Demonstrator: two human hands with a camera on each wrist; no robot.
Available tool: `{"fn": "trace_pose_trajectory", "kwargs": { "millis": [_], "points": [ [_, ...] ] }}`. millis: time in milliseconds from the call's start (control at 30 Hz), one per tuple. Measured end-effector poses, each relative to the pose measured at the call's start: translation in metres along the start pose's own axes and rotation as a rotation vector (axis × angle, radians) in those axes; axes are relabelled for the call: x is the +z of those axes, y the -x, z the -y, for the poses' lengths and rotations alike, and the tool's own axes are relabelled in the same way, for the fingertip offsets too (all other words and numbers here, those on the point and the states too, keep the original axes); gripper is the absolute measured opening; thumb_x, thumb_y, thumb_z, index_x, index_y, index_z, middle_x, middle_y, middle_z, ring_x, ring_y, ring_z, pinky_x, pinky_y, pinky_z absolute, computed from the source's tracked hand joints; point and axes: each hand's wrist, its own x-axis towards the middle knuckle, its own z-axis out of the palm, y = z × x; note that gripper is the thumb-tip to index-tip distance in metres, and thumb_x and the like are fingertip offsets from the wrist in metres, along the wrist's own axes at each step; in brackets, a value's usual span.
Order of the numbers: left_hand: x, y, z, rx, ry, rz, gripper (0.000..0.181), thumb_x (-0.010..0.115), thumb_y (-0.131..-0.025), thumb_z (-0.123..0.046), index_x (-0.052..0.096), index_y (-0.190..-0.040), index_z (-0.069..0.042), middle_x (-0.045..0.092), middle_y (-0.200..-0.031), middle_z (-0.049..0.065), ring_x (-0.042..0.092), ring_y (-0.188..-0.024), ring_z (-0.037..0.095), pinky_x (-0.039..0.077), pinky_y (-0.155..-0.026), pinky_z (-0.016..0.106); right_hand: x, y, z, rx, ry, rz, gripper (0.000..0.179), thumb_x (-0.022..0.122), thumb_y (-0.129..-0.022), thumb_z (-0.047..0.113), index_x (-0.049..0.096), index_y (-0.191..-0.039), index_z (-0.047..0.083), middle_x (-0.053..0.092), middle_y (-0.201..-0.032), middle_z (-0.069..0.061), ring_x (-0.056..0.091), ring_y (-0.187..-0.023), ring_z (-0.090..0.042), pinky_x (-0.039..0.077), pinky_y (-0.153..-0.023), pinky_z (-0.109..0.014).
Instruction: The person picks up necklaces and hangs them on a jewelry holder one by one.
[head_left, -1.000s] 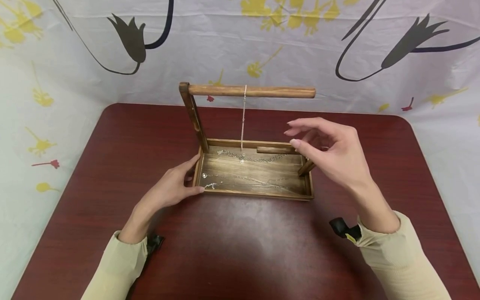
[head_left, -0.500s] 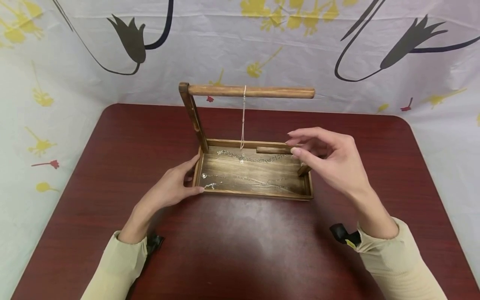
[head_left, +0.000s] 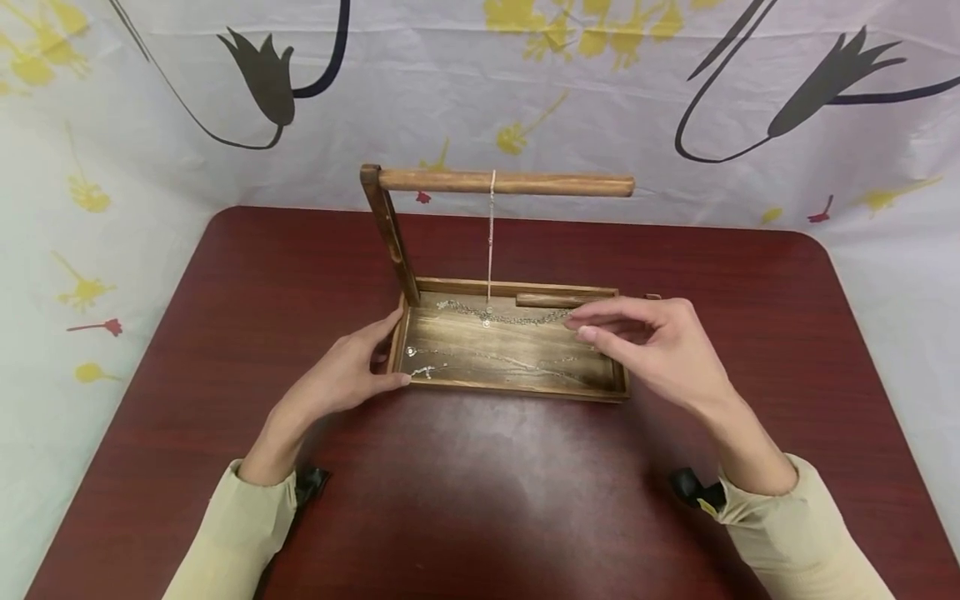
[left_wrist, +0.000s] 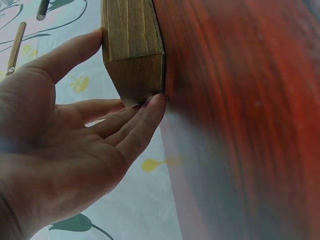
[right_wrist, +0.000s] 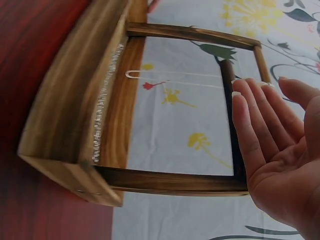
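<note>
A wooden jewelry stand point(head_left: 450, 392) has a shallow tray below a round top bar point(head_left: 570, 184). Over the bar hangs a thin pale necklace point(head_left: 491, 240). A bunched silver chain point(head_left: 525, 320) lies along the tray's back, and finer chains point(head_left: 495, 356) lie nearer its front. My left hand point(head_left: 341, 367) holds the tray's left end, thumb at the front corner and fingers at the back. My right hand point(head_left: 660, 354) is over the tray's right end, fingertips right at the bunched chain's end, with thumb and forefinger slightly apart. It hides most of the right post.
The stand rests on a dark red wooden table point(head_left: 480, 500). A short wooden strip point(head_left: 555, 301) runs along the tray's inner back wall. Behind the table hangs a white cloth point(head_left: 420, 92) printed with flowers. A black strap point(head_left: 693, 487) shows beside the right sleeve.
My right hand has come down from above the tray's right end to the bunched chain's end. The left hand stays on the tray, and the necklace on the bar sways slightly.
</note>
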Motion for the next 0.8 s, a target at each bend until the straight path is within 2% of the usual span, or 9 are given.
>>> {"fn": "trace_pose_trajectory", "kwargs": {
  "millis": [233, 400, 633, 800],
  "points": [
    [0.000, 0.001, -0.002, -0.011, 0.005, -0.002, 0.095, 0.081, -0.085, -0.021, 0.021, -0.159, -0.012, 0.034, -0.156, 0.020, 0.064, -0.113, 0.030, 0.053, -0.097, 0.043, 0.001, 0.003, -0.010, 0.033, 0.074, 0.074, 0.023, 0.073, -0.091, 0.007, 0.077, -0.111, 0.018, 0.075, -0.104, 0.003, 0.073, -0.084, -0.012, 0.058, -0.063, -0.022],
    [0.000, 0.000, -0.003, -0.015, -0.005, -0.002, 0.095, 0.080, -0.085, -0.021, 0.021, -0.159, -0.011, 0.034, -0.156, 0.020, 0.064, -0.113, 0.031, 0.052, -0.097, 0.043, 0.001, 0.002, -0.016, 0.041, 0.130, 0.089, 0.023, 0.074, -0.091, 0.012, 0.076, -0.113, 0.019, 0.074, -0.105, 0.008, 0.073, -0.082, -0.014, 0.055, -0.058, -0.021],
    [-0.001, 0.000, -0.004, -0.018, -0.011, 0.009, 0.095, 0.080, -0.086, -0.022, 0.020, -0.159, -0.011, 0.032, -0.157, 0.020, 0.063, -0.115, 0.032, 0.051, -0.099, 0.045, 0.003, 0.003, -0.027, 0.083, 0.120, 0.101, 0.027, 0.072, -0.092, 0.014, 0.073, -0.119, 0.019, 0.073, -0.108, 0.006, 0.073, -0.082, -0.015, 0.057, -0.060, -0.024],
    [-0.002, 0.000, -0.002, -0.006, -0.065, 0.030, 0.095, 0.078, -0.088, -0.026, 0.018, -0.160, -0.010, 0.028, -0.159, 0.017, 0.045, -0.136, 0.031, 0.039, -0.111, 0.048, 0.009, 0.004, -0.036, 0.097, 0.143, 0.119, 0.027, 0.070, -0.094, 0.013, 0.073, -0.120, 0.018, 0.073, -0.110, 0.005, 0.073, -0.084, -0.020, 0.058, -0.064, -0.025]
  ]
}}
